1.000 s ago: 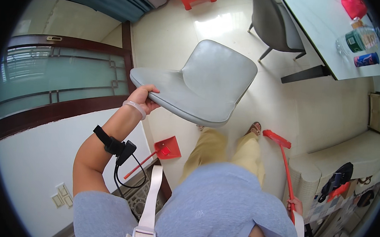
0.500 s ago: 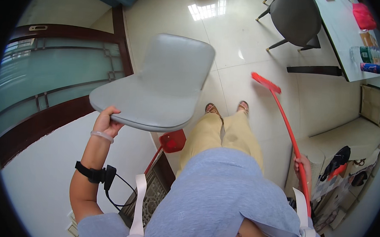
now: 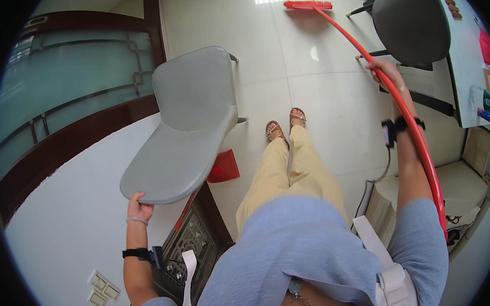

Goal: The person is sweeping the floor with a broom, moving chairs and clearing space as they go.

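Two bare hands occupy my remote view: the left hand [image 3: 141, 207], nearly closed, clasps the front edge of a grey chair [image 3: 195, 103] by the floor's [image 3: 335, 113] left edge, its lower fingers partly hidden. Closed round a red broom [image 3: 416, 124], the right hand [image 3: 385, 73] grips mid-handle, the bristled head beyond its fingers. I observe both arms reaching forward.

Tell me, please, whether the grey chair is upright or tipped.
The grey chair looks upright: its seat faces up, two legs showing at picture right; whether slightly tilted, I cannot tell.
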A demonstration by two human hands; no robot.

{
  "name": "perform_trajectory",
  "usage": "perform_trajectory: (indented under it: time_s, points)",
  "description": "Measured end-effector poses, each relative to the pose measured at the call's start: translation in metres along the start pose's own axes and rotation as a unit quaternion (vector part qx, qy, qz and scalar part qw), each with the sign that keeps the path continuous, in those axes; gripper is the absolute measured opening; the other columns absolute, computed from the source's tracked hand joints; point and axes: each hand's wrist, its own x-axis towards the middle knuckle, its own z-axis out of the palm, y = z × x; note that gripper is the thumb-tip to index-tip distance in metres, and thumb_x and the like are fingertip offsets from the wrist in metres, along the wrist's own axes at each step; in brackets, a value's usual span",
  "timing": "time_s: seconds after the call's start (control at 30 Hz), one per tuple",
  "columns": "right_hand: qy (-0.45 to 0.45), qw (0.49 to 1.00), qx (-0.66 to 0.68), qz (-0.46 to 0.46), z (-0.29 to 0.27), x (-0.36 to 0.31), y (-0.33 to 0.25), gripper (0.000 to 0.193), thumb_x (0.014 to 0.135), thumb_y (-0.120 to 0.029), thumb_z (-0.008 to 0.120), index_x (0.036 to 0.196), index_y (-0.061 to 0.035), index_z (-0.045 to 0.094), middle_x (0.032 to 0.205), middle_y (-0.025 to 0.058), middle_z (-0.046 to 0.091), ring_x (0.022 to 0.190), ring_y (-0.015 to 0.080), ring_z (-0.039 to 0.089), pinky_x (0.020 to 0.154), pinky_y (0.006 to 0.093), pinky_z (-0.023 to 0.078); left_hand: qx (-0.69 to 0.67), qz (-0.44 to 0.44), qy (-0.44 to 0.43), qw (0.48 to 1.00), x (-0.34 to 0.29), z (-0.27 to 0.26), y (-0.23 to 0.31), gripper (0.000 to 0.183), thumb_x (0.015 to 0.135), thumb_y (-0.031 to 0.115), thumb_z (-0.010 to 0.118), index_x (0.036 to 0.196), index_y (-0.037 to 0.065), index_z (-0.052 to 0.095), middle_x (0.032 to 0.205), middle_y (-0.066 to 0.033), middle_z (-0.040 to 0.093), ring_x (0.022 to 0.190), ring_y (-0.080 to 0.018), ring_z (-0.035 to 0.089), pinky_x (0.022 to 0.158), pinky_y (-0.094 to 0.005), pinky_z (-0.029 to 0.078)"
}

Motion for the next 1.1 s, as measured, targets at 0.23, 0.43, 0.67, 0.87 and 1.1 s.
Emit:
perform_trajectory:
  time_s: [0.23, 0.43, 0.67, 0.87, 1.1]
  points:
    - [-0.078, 0.994, -0.056, 0.055, 0.042, 0.027, 0.067, 0.012, 0.072, -0.011, 0.063, 0.077, -0.0075, 0.053, 0.059, 0.0000, 0.052, 0.043, 0.0066, 0.049, 0.037, 0.0219, 0.040, -0.017, -0.018, 0.062, 0.998, -0.016, 0.003, -0.047, 0.033, 0.070, 0.002, 0.054, 0.102, 0.006, 0.050, 0.103, -0.0081, 0.056, 0.095, -0.0243, 0.057, 0.079, -0.0370, 0.050]
    - [-0.075, 0.984, -0.054, 0.152, 0.027, -0.148, 0.170, 0.023, 0.069, -0.007, 0.062, 0.091, -0.0030, 0.056, 0.062, 0.0005, 0.053, 0.041, 0.0082, 0.049, 0.035, 0.0224, 0.039, -0.015, -0.021, 0.053, 0.998, -0.008, -0.001, -0.047, 0.039, 0.071, 0.005, 0.055, 0.109, 0.006, 0.047, 0.108, -0.0094, 0.055, 0.099, -0.0269, 0.055, 0.083, -0.0405, 0.049]
    - [0.008, 0.947, 0.015, 0.322, -0.025, -0.334, 0.305, 0.021, 0.065, 0.000, 0.060, 0.086, -0.0004, 0.059, 0.060, 0.0039, 0.057, 0.041, 0.0104, 0.051, 0.037, 0.0247, 0.041, -0.019, 0.024, 0.059, 0.998, 0.006, 0.002, -0.054, 0.045, 0.069, 0.010, 0.057, 0.112, 0.007, 0.046, 0.109, -0.0103, 0.054, 0.099, -0.0280, 0.055, 0.083, -0.0412, 0.050]
    - [0.077, 0.941, 0.010, 0.328, -0.039, -0.398, 0.277, 0.023, 0.064, 0.000, 0.060, 0.086, 0.0025, 0.059, 0.061, 0.0072, 0.058, 0.043, 0.0119, 0.052, 0.038, 0.0253, 0.042, 0.010, 0.041, 0.097, 0.994, 0.018, 0.003, -0.059, 0.043, 0.072, 0.018, 0.060, 0.111, 0.008, 0.047, 0.107, -0.0096, 0.055, 0.098, -0.0268, 0.055, 0.079, -0.0393, 0.051]
    - [0.126, 0.982, 0.071, 0.126, -0.098, -0.321, 0.204, 0.011, 0.070, -0.006, 0.057, 0.080, -0.0031, 0.056, 0.058, 0.0023, 0.054, 0.040, 0.0085, 0.048, 0.036, 0.0224, 0.038, 0.119, 0.017, 0.049, 0.992, -0.005, 0.011, -0.048, 0.040, 0.080, 0.032, 0.059, 0.112, 0.009, 0.050, 0.109, -0.0085, 0.056, 0.097, -0.0247, 0.056, 0.077, -0.0365, 0.049]
